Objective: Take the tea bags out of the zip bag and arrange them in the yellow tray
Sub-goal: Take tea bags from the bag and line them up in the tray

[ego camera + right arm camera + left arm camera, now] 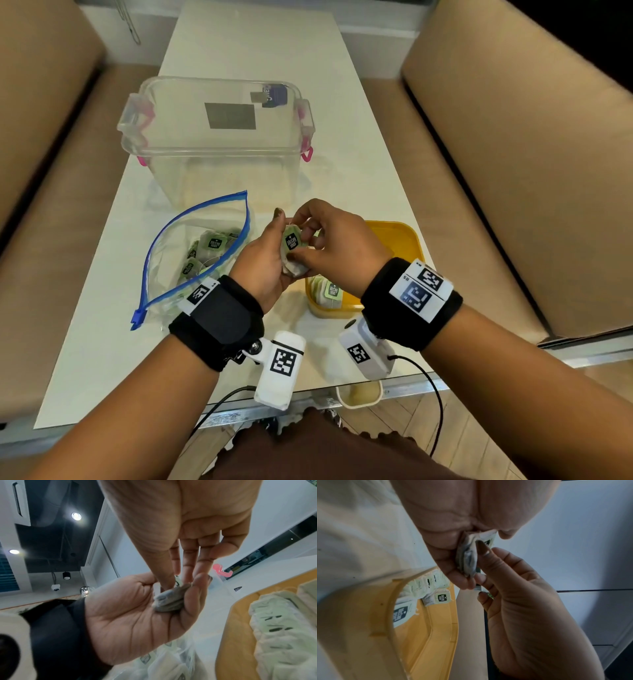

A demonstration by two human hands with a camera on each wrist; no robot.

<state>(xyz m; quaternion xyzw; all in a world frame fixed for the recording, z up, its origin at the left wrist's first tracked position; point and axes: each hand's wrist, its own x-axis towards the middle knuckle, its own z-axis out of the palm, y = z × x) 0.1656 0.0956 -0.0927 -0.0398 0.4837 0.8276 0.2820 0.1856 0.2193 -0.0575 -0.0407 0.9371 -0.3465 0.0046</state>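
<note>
1. Head view. Step in hand, by my reading: transfer of one tea bag (292,250) from the zip bag (191,253) to the yellow tray (400,240). Both hands meet above the desk (102,325), between the bag and the tray. The left hand (263,263) cradles the tea bag, fingers curled under it; the right hand (329,240) pinches its upper part between thumb and fingers. The zip bag lies open at 9 o'clock of the hands, more tea bags inside. The tray sits at 3 to 4 o'clock, a row of tea bags (327,291) in its near-left corner. A clear plastic box (219,144) stands at 12 o'clock.

2. Left wrist view. The tea bag (467,559) is pressed between the left fingers and the right thumb (485,553). The tray rim (368,615) shows at 8 o'clock, tea bags standing inside.

3. Right wrist view. The left palm (130,615) faces up, with the tea bag (168,600) on its fingers. The right fingertips (164,578) come down onto it.

4. Next move, judged: the right hand takes the bag alone, carries it towards 4 o'clock and stands it against the row.
</note>
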